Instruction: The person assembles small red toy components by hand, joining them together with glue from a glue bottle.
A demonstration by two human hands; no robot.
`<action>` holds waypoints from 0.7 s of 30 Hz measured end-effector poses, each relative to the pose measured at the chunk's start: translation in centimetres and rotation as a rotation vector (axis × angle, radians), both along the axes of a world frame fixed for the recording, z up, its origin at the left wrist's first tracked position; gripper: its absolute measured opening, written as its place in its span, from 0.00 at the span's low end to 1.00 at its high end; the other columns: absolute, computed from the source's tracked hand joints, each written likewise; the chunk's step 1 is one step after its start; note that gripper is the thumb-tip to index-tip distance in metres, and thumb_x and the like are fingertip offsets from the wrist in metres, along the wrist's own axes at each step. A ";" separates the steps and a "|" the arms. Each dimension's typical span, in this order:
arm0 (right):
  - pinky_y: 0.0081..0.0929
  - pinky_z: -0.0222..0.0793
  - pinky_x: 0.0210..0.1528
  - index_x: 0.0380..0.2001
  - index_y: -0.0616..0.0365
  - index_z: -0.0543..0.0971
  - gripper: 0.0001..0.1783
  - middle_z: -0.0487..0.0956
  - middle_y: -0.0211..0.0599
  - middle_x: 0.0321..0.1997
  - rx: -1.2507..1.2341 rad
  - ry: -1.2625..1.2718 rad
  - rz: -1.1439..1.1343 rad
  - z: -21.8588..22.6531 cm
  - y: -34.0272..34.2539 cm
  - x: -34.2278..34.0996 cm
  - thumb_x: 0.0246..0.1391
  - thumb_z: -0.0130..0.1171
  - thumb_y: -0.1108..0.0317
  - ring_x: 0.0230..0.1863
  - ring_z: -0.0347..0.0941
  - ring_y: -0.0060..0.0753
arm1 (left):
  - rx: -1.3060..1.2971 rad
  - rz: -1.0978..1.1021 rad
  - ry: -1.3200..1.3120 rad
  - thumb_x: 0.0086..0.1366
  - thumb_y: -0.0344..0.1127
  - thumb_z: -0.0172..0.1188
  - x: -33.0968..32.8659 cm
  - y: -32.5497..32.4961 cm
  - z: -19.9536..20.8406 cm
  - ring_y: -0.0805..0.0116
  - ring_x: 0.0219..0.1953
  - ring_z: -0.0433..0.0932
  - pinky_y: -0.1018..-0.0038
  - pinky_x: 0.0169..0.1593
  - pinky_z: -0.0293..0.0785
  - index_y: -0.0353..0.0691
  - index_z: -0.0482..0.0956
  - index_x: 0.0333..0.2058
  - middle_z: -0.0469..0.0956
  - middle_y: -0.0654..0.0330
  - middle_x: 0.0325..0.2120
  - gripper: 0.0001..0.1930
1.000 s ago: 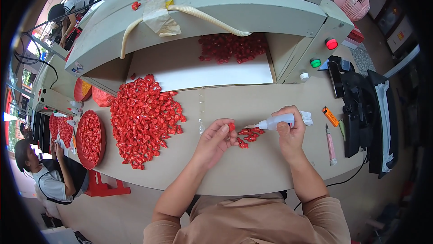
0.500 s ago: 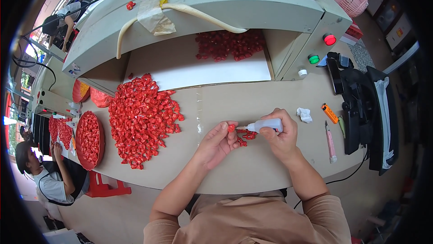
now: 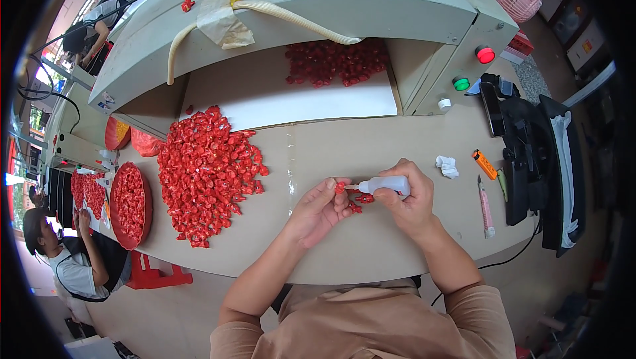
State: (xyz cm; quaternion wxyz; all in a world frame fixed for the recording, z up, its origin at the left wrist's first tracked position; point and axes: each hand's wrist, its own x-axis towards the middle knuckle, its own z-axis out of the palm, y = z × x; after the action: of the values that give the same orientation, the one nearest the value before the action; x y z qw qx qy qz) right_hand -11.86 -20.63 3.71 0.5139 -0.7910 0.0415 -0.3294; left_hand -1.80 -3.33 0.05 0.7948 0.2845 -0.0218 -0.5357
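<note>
Between thumb and fingertips, my left hand (image 3: 318, 210) pinches a small shiny red piece (image 3: 340, 187). My right hand (image 3: 412, 200) is closed round a translucent white squeeze bottle (image 3: 389, 184), tilted sideways. The bottle's thin nozzle points left and meets or nearly meets the red piece. Partly hidden under the bottle, a few loose red pieces (image 3: 356, 208) lie on the table. To the left of my hands spreads a large heap of similar red pieces (image 3: 209, 173).
More red pieces (image 3: 334, 64) lie inside the grey machine housing (image 3: 371, 11). A red tray of pieces (image 3: 150, 206) stands at far left, near a seated person (image 3: 79, 253). On the right lie crumpled tissue (image 3: 447, 167), an orange lighter (image 3: 485, 164), a pink cutter (image 3: 485, 210) and a phone (image 3: 491, 110).
The bottle and my right hand have shifted slightly left. My left hand keeps its pinch on the red piece in nearly the same spot.
</note>
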 end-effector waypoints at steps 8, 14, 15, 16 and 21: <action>0.24 0.69 0.28 0.30 0.58 0.76 0.16 0.77 0.34 0.27 -0.007 0.015 -0.004 0.1 0.1 0.0 0.45 0.72 0.63 0.26 0.74 0.29 | 0.002 -0.009 -0.002 0.73 0.40 0.47 0.0 0.1 -0.1 0.76 0.30 0.69 0.77 0.36 0.70 0.37 0.74 0.47 0.69 0.66 0.25 0.14; 0.24 0.69 0.28 0.29 0.58 0.75 0.17 0.77 0.34 0.27 0.029 0.006 -0.007 0.3 0.2 0.1 0.47 0.71 0.60 0.26 0.74 0.28 | 0.014 -0.008 0.002 0.73 0.41 0.47 0.0 0.1 0.0 0.77 0.30 0.70 0.76 0.37 0.71 0.36 0.74 0.47 0.69 0.67 0.25 0.15; 0.24 0.69 0.28 0.29 0.58 0.75 0.17 0.77 0.33 0.27 0.022 0.007 -0.013 0.5 0.2 0.1 0.47 0.71 0.59 0.26 0.74 0.28 | 0.014 -0.009 0.002 0.73 0.41 0.47 0.0 0.1 0.0 0.77 0.30 0.70 0.76 0.37 0.71 0.36 0.74 0.47 0.69 0.67 0.25 0.15; 0.24 0.69 0.28 0.28 0.58 0.75 0.17 0.77 0.33 0.27 0.015 0.008 -0.020 0.6 0.2 0.1 0.47 0.71 0.59 0.26 0.74 0.28 | 0.021 -0.005 0.000 0.73 0.41 0.47 0.0 0.1 0.0 0.77 0.29 0.70 0.76 0.38 0.72 0.36 0.73 0.47 0.69 0.67 0.25 0.15; 0.24 0.68 0.27 0.28 0.58 0.75 0.18 0.77 0.33 0.26 -0.019 0.005 -0.040 0.3 0.1 0.1 0.46 0.72 0.59 0.26 0.73 0.29 | 0.043 0.003 -0.014 0.73 0.41 0.47 0.0 0.1 0.2 0.77 0.29 0.70 0.77 0.38 0.73 0.36 0.73 0.48 0.70 0.66 0.25 0.16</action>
State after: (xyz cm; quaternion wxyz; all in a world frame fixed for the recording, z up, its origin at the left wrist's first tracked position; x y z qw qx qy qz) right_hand -11.74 -20.58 4.06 0.4995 -0.7957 0.0554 -0.3381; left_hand -1.76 -3.21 0.22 0.7891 0.3053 -0.0153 -0.5328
